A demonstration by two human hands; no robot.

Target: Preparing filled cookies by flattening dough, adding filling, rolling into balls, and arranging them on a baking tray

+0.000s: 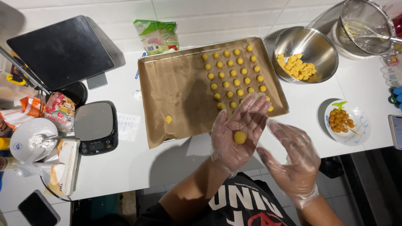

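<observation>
Left hand (238, 134), in a clear plastic glove, lies flat and palm up, fingers spread wide, just off the near right corner of the baking tray (176, 90). A yellow dough ball (240, 137) sits loose in the centre of that palm; no finger curls round it. Right hand (293, 161), gloved the same, is open with fingers loosely extended and empty, just beside the left hand and further from the tray, not touching the ball.

Tray is lined with brown paper. Rows of small dough balls (233, 73) fill its far right part; one flattened dough bit (168, 119) lies alone near its near left edge. Steel bowl of yellow dough chunks (296, 66) right of the tray. White plate of orange-brown balls (340, 119) right of the tray, nearer the person. Kitchen scale (95, 127) left of the tray.
</observation>
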